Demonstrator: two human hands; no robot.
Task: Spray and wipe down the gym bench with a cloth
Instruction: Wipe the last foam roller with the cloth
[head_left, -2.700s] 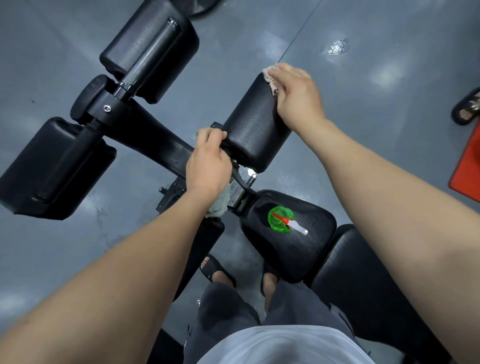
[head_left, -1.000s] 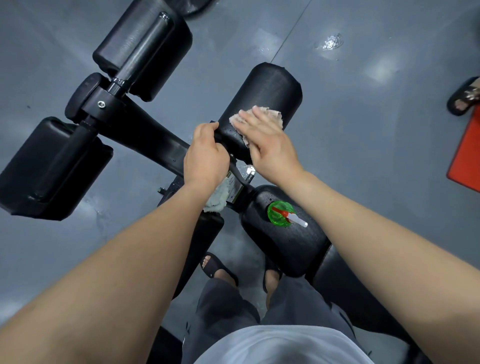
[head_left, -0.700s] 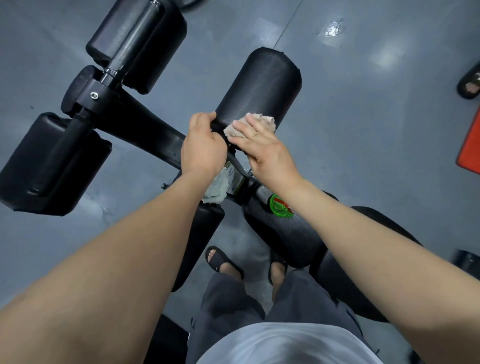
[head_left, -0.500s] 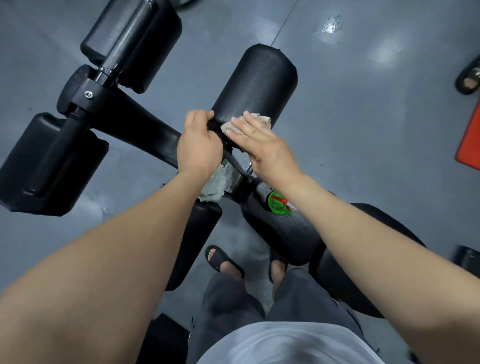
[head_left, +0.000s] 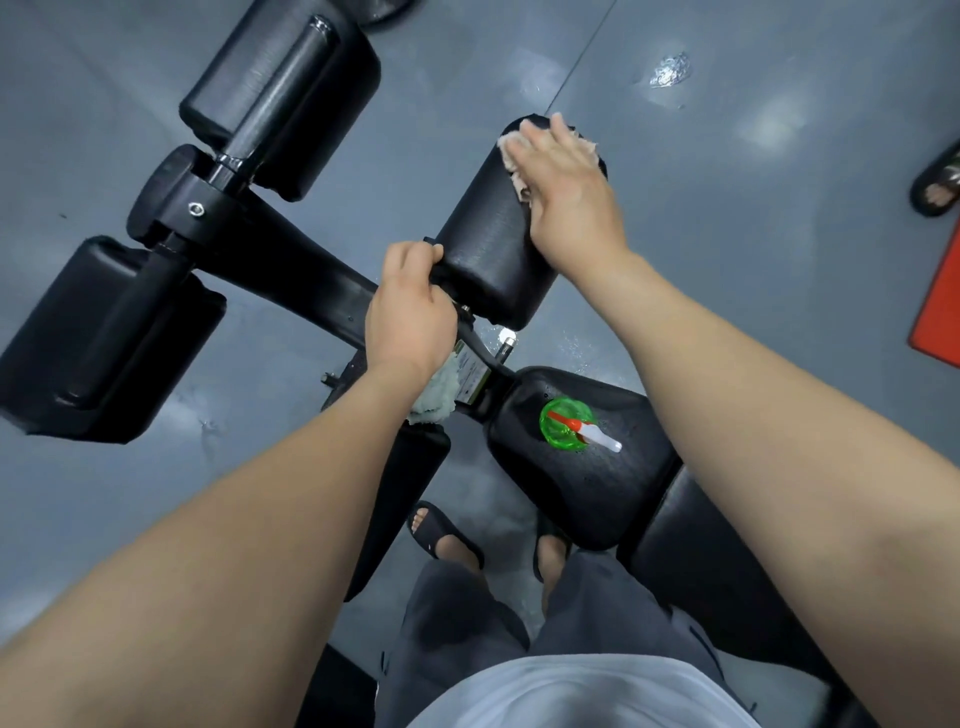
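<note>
R hand (head_left: 569, 208): fingers (head_left: 535, 137) flat on cloth (head_left: 519, 188); L hand (head_left: 410, 312): fingers grip pad (head_left: 488, 249).

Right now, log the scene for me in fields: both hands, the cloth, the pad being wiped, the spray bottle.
Right hand: flat, pressing wiping cloth onto far end of roller pad
Left hand: fingers curled round the roller pad's near end
White cloth: under left wrist; grip on it unclear
Spray bottle: green, upright on seat pad, untouched
</note>
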